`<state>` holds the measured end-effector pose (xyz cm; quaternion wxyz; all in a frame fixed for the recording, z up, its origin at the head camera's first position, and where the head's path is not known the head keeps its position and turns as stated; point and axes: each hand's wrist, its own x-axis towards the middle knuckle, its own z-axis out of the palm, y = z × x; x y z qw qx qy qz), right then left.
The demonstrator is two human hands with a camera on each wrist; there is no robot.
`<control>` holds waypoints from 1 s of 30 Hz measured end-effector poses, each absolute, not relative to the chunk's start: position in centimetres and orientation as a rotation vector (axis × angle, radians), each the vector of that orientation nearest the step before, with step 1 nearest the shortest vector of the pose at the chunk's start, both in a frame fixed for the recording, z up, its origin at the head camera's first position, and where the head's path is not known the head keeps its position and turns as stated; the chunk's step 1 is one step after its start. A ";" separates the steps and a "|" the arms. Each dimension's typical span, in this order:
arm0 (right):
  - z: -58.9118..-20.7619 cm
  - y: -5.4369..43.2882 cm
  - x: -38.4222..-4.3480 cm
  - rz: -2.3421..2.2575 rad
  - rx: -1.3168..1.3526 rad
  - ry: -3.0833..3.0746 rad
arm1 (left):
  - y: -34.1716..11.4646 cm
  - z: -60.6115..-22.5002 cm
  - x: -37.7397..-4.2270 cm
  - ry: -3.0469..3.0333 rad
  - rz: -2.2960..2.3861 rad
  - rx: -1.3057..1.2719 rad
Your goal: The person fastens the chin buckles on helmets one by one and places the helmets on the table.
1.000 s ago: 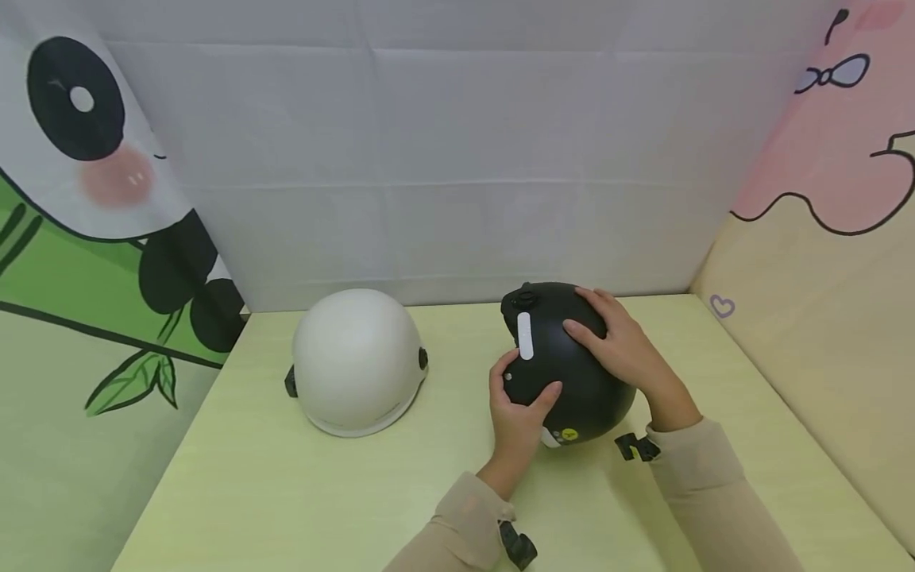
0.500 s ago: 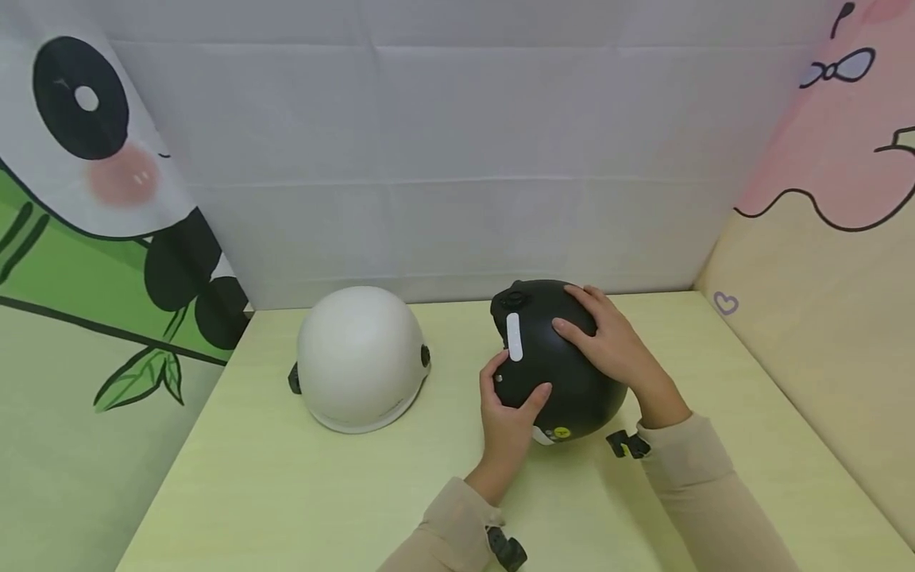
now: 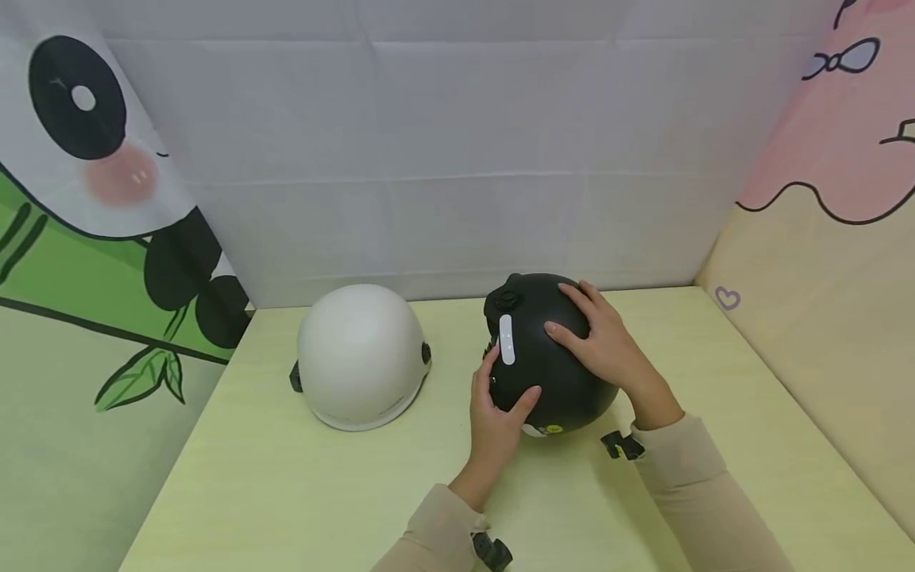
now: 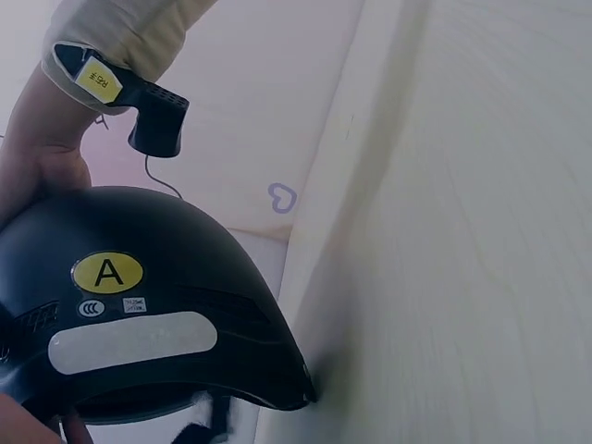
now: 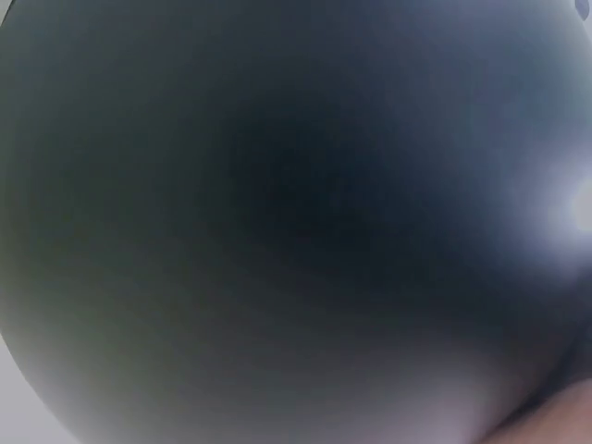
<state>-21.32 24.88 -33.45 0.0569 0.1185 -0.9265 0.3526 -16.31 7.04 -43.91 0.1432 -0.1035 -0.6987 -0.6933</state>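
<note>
A yellow table [image 3: 300, 500] meets a white wall [image 3: 465, 143]. Head view: left hand [image 3: 493, 417] and right hand [image 3: 600, 342] grip the black helmet [image 3: 539, 365], right of the white helmet [image 3: 360, 353]. Left wrist: it looks hard and slippery; I'd grab its edge [image 4: 264, 396]. Right wrist: mostly dark shell [image 5: 296, 203].

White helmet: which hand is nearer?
Left. The left hand is right of the white helmet, at the left edge of the black helmet; the right hand is farther right, on that helmet's right side.

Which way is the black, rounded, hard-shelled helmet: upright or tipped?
Tipped: the black helmet has its rim facing sideways, toward the smooth white domed helmet, not down at the pale yellow table.
</note>
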 end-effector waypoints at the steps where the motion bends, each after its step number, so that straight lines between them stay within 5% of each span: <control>1: -33.5 24.8 -21.3 1.070 0.361 -2.805 | 7.1 -43.9 -16.3 -2.009 -2.009 -0.307; 14: -34.0 24.3 -21.5 1.057 0.364 -2.793 | 6.8 -44.3 -16.2 -2.042 -1.976 -0.331; 30: -33.9 24.5 -21.8 1.011 0.371 -2.830 | 5.6 -42.5 -17.0 -2.222 -1.393 -0.268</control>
